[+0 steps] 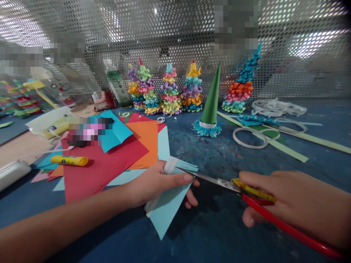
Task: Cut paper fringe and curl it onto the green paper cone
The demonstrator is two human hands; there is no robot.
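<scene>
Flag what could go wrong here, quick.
The scissors, held in the right hand, have their blades right beside the left hand's thumb, so a slip could nick it. The light-blue paper is held up off the table by the left hand alone, so it might shift and the cut could wander. Its narrow cut strips could also tear or get snipped off.

Paper trees [170,89] stand at twelve o'clock on the worktop [214,233], a paper stack [101,164] at ten, a glue stick [69,160] at nine.
</scene>
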